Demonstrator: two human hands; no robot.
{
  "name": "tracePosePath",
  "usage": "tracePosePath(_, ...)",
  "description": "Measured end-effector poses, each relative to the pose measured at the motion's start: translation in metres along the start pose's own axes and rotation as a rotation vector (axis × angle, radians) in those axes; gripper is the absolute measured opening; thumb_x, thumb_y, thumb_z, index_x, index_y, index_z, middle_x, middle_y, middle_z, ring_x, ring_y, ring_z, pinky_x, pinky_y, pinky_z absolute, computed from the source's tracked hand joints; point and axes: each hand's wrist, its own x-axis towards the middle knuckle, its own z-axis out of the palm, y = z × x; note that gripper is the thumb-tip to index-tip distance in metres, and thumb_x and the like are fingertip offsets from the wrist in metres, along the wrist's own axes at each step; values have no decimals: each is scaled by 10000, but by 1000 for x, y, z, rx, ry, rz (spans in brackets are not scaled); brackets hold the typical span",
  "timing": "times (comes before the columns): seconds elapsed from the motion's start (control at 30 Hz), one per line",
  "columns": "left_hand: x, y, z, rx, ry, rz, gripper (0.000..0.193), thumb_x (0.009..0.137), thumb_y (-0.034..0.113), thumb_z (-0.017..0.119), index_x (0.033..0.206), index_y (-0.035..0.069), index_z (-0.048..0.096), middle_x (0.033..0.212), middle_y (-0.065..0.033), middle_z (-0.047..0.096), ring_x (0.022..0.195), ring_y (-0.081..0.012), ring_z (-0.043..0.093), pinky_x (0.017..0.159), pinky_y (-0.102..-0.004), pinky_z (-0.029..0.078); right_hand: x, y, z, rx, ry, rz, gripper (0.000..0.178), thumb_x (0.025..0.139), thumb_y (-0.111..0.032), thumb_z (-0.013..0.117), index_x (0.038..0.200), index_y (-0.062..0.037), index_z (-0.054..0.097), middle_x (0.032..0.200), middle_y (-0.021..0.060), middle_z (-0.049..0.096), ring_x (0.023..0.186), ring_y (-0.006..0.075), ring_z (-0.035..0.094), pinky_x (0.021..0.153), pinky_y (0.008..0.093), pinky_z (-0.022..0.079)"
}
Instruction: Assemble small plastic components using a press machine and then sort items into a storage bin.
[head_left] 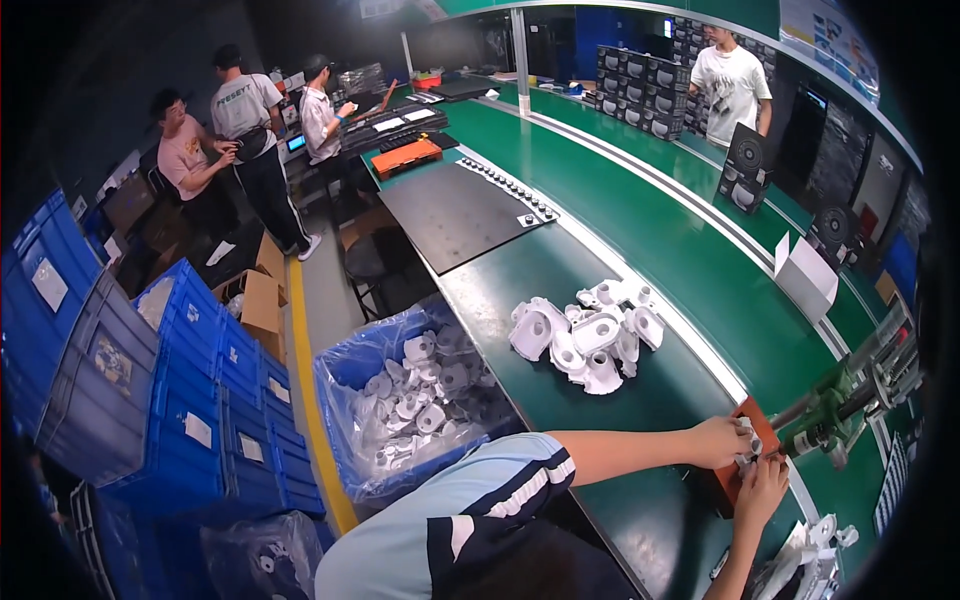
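My left hand (718, 443) reaches in from the left, its fingers closed on a small white-grey plastic part (745, 440). The part is at a reddish-brown block (760, 424) on the green bench. Just nearer to me, my right hand (763, 488) has its fingertips bent against the same part. My fingers cover much of its shape. Close by on the right stands a green bench machine (828, 432) with a metal column. A pile of white moulded plastic parts (597, 333) lies on the bench to the left of the block.
Beside the bench, a blue crate (340, 420) lined with clear plastic holds many similar parts. More white parts (800, 570) lie at lower right. A black mat (450, 215) has a row of small parts. Blue crates (180, 430) are stacked at left. Several people stand beyond.
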Motion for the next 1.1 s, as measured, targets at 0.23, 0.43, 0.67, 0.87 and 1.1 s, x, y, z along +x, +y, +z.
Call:
tracePosePath(0.23,1,-5,6,-7,-2,46,228,701,39,523,924,29,573,1063,-153,585,1018,-313,559,959,-404,405,1,-2,3,-76,26,-33,242,821,-100,543,1030,19,575,1072,155,544,1054,365,465,878,457,363)
tracePosePath(0.43,0,-7,14,35,194,122,131,724,109,525,823,51,587,921,-120,607,897,-308,582,866,-400,450,-5,-14,-1,-68,-16,-28,281,822,-97,527,1052,60,554,1052,163,551,1057,358,466,877,446,363)
tracePosePath(0.67,-1,1,-2,-17,-70,-22,257,721,53,528,972,16,567,1157,-177,560,1107,-326,519,1016,-400,361,1,1,5,-20,-24,73,197,777,-92,578,939,13,615,944,142,580,965,337,505,848,427,377)
tracePosePath(0.87,-2,0,-2,3,-8,3,256,720,64,540,969,7,560,1097,-169,577,1055,-332,537,979,-406,386,6,20,10,257,-94,206,180,770,-106,590,927,-28,628,951,144,576,989,343,502,868,433,374)
tracePosePath(1.1,-1,-7,13,19,213,116,147,691,108,543,811,39,592,897,-122,597,881,-318,574,841,-409,450,-14,-7,8,-108,-94,-2,385,825,-196,552,1141,25,547,1180,161,522,1110,359,440,944,434,334)
